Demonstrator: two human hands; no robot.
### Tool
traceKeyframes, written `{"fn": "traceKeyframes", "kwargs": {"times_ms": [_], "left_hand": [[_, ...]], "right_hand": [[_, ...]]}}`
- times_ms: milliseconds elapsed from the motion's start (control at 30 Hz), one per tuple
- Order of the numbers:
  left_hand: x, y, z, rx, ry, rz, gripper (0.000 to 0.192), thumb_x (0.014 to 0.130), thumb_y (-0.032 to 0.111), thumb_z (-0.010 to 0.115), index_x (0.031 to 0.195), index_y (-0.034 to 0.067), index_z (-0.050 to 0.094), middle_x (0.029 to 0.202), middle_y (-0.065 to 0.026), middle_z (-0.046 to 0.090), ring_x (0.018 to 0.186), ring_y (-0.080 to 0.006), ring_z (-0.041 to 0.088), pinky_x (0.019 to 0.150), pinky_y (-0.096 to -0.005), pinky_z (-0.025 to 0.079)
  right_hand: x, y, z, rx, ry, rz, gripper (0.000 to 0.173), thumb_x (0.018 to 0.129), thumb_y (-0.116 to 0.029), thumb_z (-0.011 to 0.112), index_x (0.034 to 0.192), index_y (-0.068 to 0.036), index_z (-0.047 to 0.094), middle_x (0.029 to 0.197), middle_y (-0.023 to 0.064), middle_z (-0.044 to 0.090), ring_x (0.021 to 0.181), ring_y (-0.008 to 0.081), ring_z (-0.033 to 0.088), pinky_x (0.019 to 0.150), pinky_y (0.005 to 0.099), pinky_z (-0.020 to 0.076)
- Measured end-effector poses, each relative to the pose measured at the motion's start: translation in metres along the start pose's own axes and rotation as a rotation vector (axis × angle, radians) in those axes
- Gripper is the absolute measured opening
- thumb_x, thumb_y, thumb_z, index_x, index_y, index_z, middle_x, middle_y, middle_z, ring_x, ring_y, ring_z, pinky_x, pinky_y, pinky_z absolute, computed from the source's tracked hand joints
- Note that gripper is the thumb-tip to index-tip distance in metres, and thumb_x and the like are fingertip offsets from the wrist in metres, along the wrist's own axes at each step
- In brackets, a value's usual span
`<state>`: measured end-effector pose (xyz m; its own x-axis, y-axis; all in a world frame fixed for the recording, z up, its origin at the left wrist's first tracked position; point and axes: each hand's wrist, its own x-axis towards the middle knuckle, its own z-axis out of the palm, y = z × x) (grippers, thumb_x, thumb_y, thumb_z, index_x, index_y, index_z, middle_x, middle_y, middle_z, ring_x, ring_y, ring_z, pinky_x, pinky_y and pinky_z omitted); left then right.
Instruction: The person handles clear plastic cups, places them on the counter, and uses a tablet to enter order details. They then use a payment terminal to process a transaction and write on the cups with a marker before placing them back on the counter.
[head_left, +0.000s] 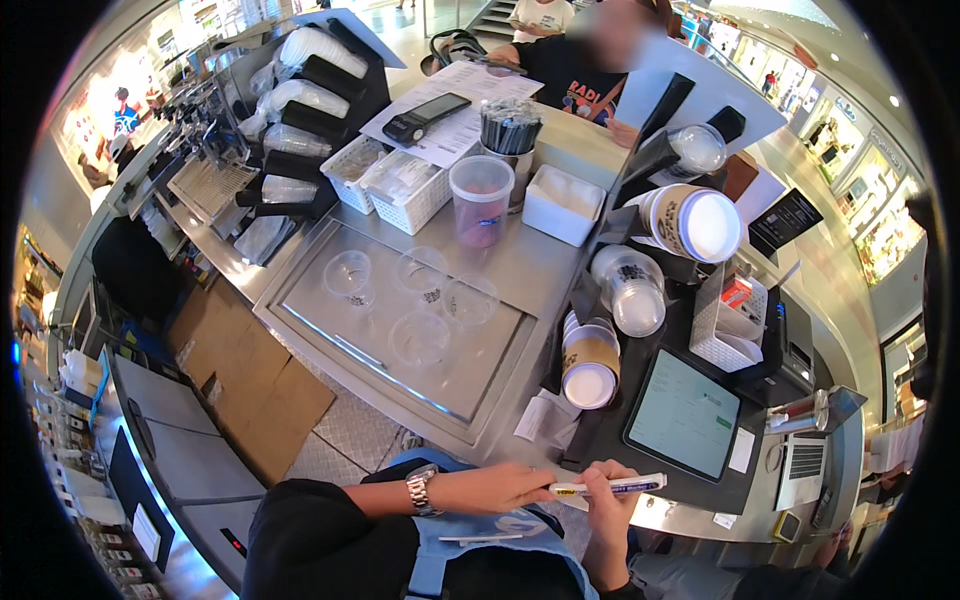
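A white marker pen (639, 483) lies level in front of my apron, held between both hands. My right hand (609, 510) wraps its fingers around the barrel. The fingertips of my left hand (499, 487) pinch the marker's left end; a metal-band watch (421, 490) is on that wrist. Beyond my hands, several clear plastic cups stand on the recessed steel counter, among them a front cup (420, 339), a right one (470, 300) and a left one (347, 272). Dark print shows on some of them. A thin clear straw or stick (360, 351) lies by the recess's front edge.
A tablet (684, 414), stacked paper cups (591, 367) and receipts (547, 420) are to the right. At the back stand a lidded plastic tub (481, 202), a straw holder (517, 169), white baskets (405, 191) and a card terminal (427, 116). A person (574, 71) stands across the counter.
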<state>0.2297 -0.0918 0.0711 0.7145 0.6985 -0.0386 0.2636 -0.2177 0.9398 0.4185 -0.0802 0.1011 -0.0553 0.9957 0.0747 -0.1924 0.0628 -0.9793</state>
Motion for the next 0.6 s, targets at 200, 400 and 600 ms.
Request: {"fn": "traceKeyframes", "kwargs": {"times_ms": [200, 400, 600], "left_hand": [[-0.109, -0.089, -0.045, 0.003, 0.511, -0.552, 0.025, 0.089, 0.020, 0.044, 0.106, 0.004, 0.052, 0.087, -0.0148, 0.056, 0.081, -0.0255, 0.056, 0.072, -0.0333, 0.044], [-0.146, -0.166, -0.137, 0.519, 0.753, -0.472, 0.047, 0.078, 0.018, 0.059, 0.121, 0.009, 0.043, 0.098, -0.0183, 0.047, 0.092, -0.0331, 0.047, 0.083, -0.0364, 0.039], [-0.096, -0.199, -0.169, 0.168, 0.434, -0.227, 0.066, 0.067, 0.026, 0.071, 0.125, 0.010, 0.043, 0.103, -0.0160, 0.046, 0.099, -0.0301, 0.042, 0.089, -0.0365, 0.035]], "right_hand": [[0.009, -0.056, -0.022, -0.053, 0.481, -0.548, 0.023, 0.083, -0.028, 0.056, 0.075, -0.007, 0.051, 0.057, 0.0009, 0.040, 0.045, 0.0075, 0.038, 0.040, 0.0194, 0.0298], [0.015, 0.099, 0.070, -0.329, -0.438, 0.094, 0.013, 0.080, -0.006, 0.062, 0.093, -0.003, 0.060, 0.087, 0.0112, 0.063, 0.071, 0.0187, 0.058, 0.066, 0.0296, 0.0460], [0.051, 0.204, 0.168, -0.309, -0.059, -0.345, 0.027, 0.078, 0.000, 0.062, 0.089, -0.005, 0.038, 0.114, 0.0226, 0.051, 0.102, 0.0260, 0.053, 0.087, 0.0321, 0.0402]]}}
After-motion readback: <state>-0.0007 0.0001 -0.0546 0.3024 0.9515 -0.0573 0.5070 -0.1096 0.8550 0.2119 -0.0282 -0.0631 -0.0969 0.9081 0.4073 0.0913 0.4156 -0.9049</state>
